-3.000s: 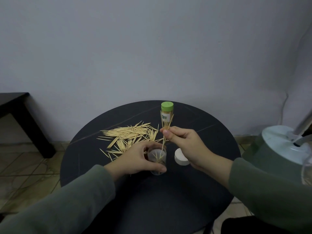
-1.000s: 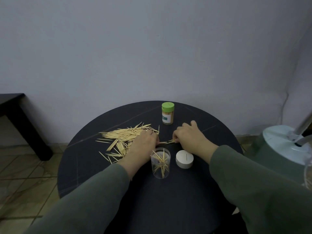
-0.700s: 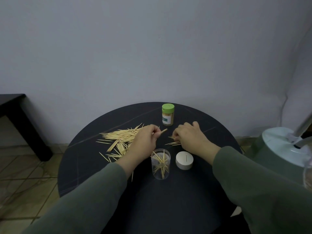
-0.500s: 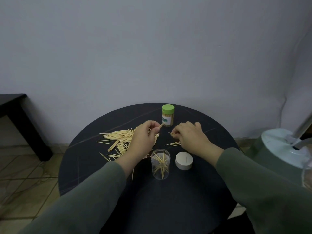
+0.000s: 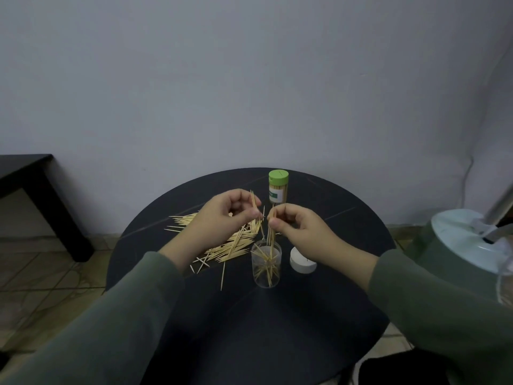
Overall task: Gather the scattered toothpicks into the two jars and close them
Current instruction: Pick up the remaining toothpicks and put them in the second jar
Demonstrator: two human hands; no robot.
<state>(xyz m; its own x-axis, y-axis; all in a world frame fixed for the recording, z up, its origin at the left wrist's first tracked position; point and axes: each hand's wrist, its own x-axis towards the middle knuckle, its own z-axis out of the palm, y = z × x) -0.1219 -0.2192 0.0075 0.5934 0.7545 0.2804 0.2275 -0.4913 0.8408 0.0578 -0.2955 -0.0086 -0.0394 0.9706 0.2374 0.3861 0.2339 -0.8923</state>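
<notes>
An open clear jar [image 5: 266, 265] stands mid-table with several toothpicks leaning inside. Above it my right hand [image 5: 298, 228] pinches a small upright bundle of toothpicks [image 5: 270, 234] whose lower tips reach the jar's mouth. Just left of it, my left hand [image 5: 222, 218] is raised and pinches a few toothpicks that point up. Under and left of that hand lies the scattered toothpick pile [image 5: 222, 240]. The jar's white lid [image 5: 302, 263] lies to the right of the jar. A second jar with a green lid [image 5: 278, 190] stands closed at the far side, full of toothpicks.
The round black table [image 5: 249, 315] carries everything. A pale green appliance [image 5: 469, 245] stands close on the right. A black side table [image 5: 36, 195] is at the left by the wall. Tiled floor lies below.
Both hands lifted off the table with pinched toothpicks. My right hand swung its bundle upright over the open jar; my left hand rose beside it.
</notes>
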